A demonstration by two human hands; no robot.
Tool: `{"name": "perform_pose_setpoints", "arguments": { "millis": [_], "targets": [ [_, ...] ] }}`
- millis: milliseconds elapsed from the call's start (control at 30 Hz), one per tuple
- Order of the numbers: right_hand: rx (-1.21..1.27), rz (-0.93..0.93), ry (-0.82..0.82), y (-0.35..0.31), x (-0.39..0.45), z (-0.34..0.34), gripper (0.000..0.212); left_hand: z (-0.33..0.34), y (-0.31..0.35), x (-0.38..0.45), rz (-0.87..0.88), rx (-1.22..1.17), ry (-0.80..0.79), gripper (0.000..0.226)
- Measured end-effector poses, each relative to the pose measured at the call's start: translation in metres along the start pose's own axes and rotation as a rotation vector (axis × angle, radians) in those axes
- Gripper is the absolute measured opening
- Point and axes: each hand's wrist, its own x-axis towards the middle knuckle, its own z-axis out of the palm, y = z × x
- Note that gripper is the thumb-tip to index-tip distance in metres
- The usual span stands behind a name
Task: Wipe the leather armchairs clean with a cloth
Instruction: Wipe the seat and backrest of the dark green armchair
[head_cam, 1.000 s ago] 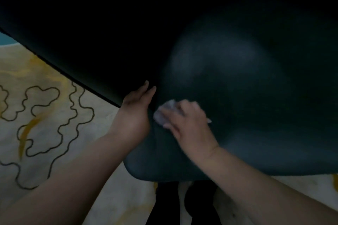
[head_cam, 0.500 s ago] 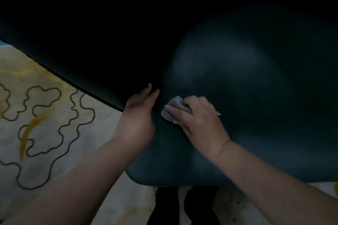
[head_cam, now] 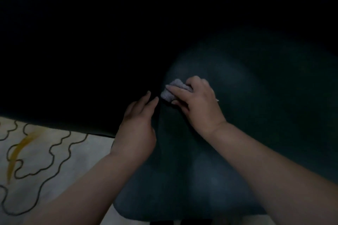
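A dark leather armchair (head_cam: 256, 97) fills most of the dim view, its rounded seat cushion in the centre and right. My right hand (head_cam: 198, 104) grips a small pale bunched cloth (head_cam: 172, 90) and presses it onto the cushion beside the deep crease at the chair's side. My left hand (head_cam: 138, 124) rests flat with straight fingers along that crease, just left of the cloth, and holds nothing. The chair's upper part is lost in darkness.
A pale rug (head_cam: 45, 166) with black wavy lines and yellow streaks covers the floor at lower left, beside the chair's edge. Dark shapes sit at the bottom edge under the cushion.
Both hands have moved further up along the crease, away from the cushion's front edge. The cloth stays gripped in my right hand.
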Motion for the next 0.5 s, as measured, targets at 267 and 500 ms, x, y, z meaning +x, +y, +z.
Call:
{"name": "perform_pose_setpoints", "arguments": {
  "millis": [267,500],
  "targets": [
    [-0.132,0.244,0.064,0.049,0.041,-0.021,0.036,0.001,0.011,0.022,0.037,0.0,-0.019,0.071],
    [0.2,0.45,0.187,0.065,0.034,-0.063,0.035,-0.015,0.032,0.018,0.026,0.031,-0.056,0.067]
  ]
}}
